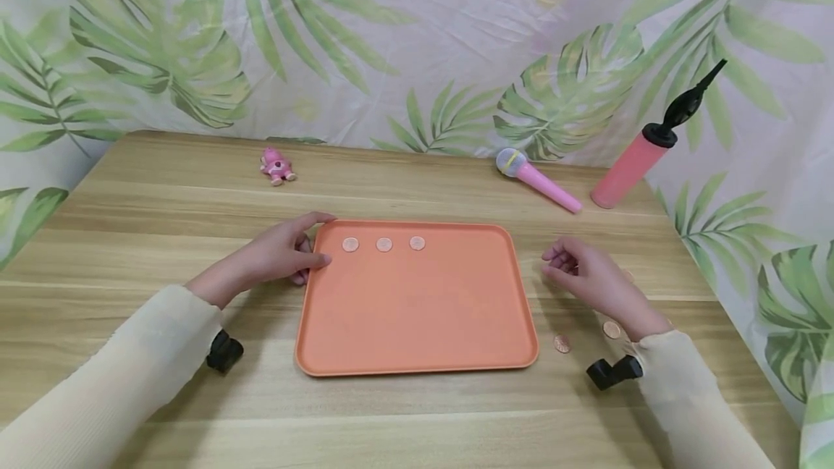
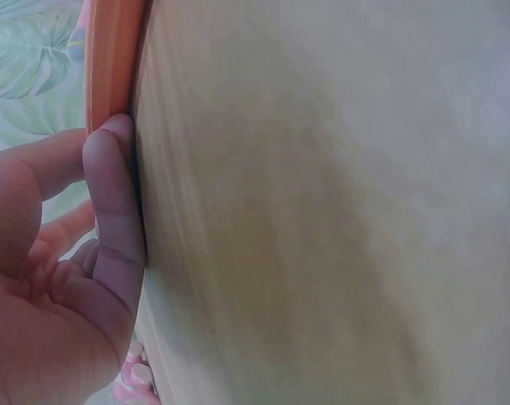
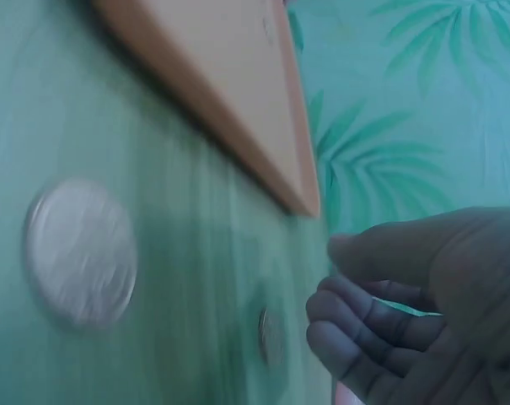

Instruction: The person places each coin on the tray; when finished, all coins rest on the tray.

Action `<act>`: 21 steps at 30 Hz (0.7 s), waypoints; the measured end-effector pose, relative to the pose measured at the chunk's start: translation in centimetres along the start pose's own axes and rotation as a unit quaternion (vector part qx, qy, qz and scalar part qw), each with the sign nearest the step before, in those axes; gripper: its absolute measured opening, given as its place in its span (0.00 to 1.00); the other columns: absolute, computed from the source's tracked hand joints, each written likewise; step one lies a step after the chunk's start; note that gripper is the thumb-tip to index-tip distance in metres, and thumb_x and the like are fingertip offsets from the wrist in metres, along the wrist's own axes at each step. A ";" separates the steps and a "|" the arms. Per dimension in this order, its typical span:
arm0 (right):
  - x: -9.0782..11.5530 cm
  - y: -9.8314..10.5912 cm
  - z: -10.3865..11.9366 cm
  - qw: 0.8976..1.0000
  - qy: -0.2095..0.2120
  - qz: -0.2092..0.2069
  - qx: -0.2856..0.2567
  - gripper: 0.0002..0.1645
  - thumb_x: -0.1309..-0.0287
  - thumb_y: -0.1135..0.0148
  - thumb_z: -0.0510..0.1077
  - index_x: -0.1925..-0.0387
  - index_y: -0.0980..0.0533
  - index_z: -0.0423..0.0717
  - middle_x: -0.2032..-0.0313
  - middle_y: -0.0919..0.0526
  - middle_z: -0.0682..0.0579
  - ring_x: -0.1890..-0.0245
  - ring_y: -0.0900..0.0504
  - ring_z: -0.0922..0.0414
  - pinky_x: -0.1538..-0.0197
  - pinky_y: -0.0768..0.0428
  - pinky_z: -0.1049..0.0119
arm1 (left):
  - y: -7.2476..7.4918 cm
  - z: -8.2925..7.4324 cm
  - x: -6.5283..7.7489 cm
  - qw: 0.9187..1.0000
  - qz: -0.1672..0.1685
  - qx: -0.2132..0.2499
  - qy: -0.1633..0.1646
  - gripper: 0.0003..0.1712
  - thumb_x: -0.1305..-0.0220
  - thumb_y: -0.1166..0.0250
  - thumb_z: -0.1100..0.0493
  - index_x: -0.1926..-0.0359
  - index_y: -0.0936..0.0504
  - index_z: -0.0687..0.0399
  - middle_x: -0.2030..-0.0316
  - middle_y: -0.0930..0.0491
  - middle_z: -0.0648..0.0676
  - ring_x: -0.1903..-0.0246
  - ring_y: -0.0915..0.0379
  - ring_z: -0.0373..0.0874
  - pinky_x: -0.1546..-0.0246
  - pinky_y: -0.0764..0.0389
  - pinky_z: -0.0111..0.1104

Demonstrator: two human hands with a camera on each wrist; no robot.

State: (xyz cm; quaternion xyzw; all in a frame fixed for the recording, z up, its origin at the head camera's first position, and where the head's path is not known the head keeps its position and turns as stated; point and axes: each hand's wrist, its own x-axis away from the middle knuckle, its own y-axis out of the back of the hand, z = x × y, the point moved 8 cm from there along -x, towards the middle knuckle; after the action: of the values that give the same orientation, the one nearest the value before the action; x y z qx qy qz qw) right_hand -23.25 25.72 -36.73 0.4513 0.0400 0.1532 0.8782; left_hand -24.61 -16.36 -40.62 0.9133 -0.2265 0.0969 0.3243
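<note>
An orange tray (image 1: pixel 417 310) lies on the wooden table with three copper-coloured coins (image 1: pixel 384 244) in a row along its far left side. At the tray's far left corner my left hand (image 1: pixel 280 252) grips the rim, thumb over the edge and other fingers against the outer side. To the right of the tray, my right hand (image 1: pixel 583 273) hovers with loosely bent fingers; nothing shows between them in the right wrist view. Below it are loose coins on the table, one coin (image 1: pixel 562 343) near the tray and another coin (image 1: pixel 611 329) by the wrist.
A pink toy bear (image 1: pixel 277 167) lies at the back left. Toward the back right are a pink toy microphone (image 1: pixel 537 179) and an upright pink hand pump (image 1: pixel 632 165) with a black nozzle. Behind the table hangs a leaf-patterned cloth (image 1: pixel 443 42).
</note>
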 end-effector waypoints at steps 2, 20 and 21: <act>0.3 0.2 -0.5 1.000 -0.003 0.001 0.010 0.11 0.33 0.32 0.38 0.54 0.21 0.34 0.62 0.15 0.44 0.62 0.20 0.57 0.61 0.21 0.72 | 0.0 0.0 0.0 1.000 0.000 0.001 0.001 0.44 0.28 0.33 0.60 0.19 0.44 0.55 0.74 0.29 0.52 0.78 0.24 0.41 0.74 0.15 0.32; 0.9 0.0 -2.4 0.999 -0.025 0.010 0.042 0.11 0.35 0.29 0.42 0.58 0.18 0.38 0.64 0.15 0.47 0.65 0.22 0.59 0.61 0.22 0.71 | 0.1 -0.3 0.0 1.000 0.006 0.001 0.005 0.43 0.28 0.33 0.61 0.19 0.44 0.55 0.73 0.29 0.53 0.78 0.23 0.42 0.74 0.14 0.32; 0.9 -0.1 -2.4 0.999 -0.026 0.010 0.041 0.10 0.35 0.29 0.42 0.58 0.18 0.38 0.64 0.15 0.47 0.65 0.21 0.59 0.61 0.22 0.71 | 0.1 -0.3 0.0 1.000 0.006 0.002 0.005 0.43 0.28 0.33 0.61 0.19 0.44 0.55 0.73 0.29 0.53 0.78 0.23 0.42 0.74 0.15 0.32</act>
State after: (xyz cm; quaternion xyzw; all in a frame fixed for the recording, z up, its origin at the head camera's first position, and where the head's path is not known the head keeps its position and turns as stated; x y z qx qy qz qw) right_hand -22.84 27.83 -38.10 0.4907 0.0189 0.1488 0.8583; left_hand -24.65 -16.22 -40.28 0.9119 -0.2305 0.1044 0.3230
